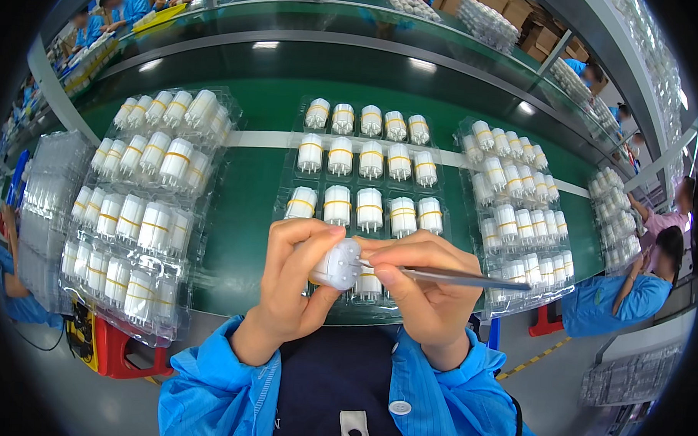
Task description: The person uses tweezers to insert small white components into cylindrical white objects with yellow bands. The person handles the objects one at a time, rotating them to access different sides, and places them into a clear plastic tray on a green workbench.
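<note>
My left hand (289, 285) grips a white cylindrical part (338, 264), its round end with small holes turned toward me. My right hand (427, 286) holds metal tweezers (462, 278), the tips touching the end of that part. Both hands hover over the near edge of a clear plastic tray (284, 193) that carries rows of upright white cylinders (369, 207) with yellow bands.
A stack of similar filled trays (138, 211) sits at the left and another (518, 208) at the right, all on a green conveyor belt (250, 176). Empty clear trays (46, 192) stand at far left. Other people in blue coats work around the line. A red stool (117, 352) is below left.
</note>
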Demonstrator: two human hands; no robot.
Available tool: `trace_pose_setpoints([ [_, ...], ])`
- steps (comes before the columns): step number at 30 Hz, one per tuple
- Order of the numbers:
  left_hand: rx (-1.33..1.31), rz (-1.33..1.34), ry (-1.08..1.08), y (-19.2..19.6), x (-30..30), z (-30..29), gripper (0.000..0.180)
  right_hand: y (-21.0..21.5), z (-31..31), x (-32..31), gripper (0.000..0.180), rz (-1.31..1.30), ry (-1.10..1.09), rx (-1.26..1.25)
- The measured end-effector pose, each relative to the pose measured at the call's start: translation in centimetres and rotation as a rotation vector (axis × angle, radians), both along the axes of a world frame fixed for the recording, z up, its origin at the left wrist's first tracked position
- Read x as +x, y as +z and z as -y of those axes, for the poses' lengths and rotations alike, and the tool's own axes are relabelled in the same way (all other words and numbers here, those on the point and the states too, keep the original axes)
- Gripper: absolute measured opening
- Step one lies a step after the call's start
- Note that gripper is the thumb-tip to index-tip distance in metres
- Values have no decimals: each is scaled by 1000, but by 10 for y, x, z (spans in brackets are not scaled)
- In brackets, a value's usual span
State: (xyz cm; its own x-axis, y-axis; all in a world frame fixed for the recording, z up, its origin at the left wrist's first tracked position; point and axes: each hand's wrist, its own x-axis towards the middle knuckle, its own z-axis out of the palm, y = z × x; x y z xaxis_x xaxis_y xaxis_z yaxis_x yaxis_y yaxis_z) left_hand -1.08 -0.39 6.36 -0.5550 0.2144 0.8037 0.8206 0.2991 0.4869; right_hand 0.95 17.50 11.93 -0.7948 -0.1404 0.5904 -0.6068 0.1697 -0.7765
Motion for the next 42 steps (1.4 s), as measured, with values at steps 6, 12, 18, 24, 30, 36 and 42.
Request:
trace_pose_setpoints([
  [6, 58, 83, 4, 0, -1, 0, 53, -11, 0, -8, 15, -3, 55, -174],
  [12, 107, 141, -61, -3, 3, 1, 55, -15, 6, -2, 13, 1, 26, -304],
  [18, 117, 129, -67, -4, 3, 0, 56, -16, 4, -3, 14, -73, 6, -181],
  [24, 100, 108, -41, -2, 4, -1, 54, -9, 7, -3, 16, -135, -26, -80],
  [30, 82, 60, -6, -2, 5, -2, 55, -1, 9, -1, 13, -138, -65, -2],
  [36, 93, 87, 17, -5, 4, -5, 58, 9, 1, -9, 8, -28, -38, 161],
  [42, 86, 27, -32, -4, 3, -1, 55, -17, -1, -8, 12, 14, 118, -473],
])
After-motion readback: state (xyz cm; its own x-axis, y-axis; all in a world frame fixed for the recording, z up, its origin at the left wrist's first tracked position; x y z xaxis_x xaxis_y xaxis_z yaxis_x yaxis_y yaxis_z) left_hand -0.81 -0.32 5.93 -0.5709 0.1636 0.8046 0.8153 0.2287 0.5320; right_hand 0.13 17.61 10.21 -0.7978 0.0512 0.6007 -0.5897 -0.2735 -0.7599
